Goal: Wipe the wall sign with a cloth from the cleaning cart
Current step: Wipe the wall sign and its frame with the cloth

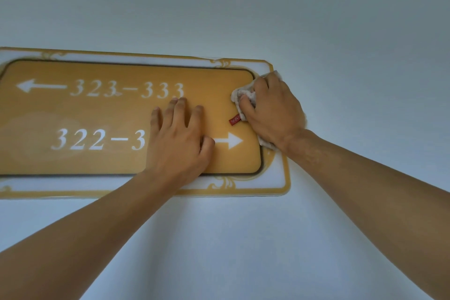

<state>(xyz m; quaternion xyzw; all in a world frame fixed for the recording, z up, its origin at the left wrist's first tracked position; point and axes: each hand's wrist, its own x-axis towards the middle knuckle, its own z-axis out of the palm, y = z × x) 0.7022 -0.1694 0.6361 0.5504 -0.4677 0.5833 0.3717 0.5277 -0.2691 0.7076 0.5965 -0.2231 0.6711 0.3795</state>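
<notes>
A wide wall sign (102,114) fills the left and middle of the view: an orange panel with white room numbers and two arrows, inside a white border with gold trim. My right hand (272,112) presses a bunched whitish cloth (239,95) against the sign's right edge; a small red tag hangs from the cloth. My left hand (180,136) lies flat on the panel with fingers spread, covering part of the lower number. It holds nothing.
A plain pale wall (243,7) surrounds the sign on all sides. The sign's left end runs out of the frame. The cleaning cart is not in view.
</notes>
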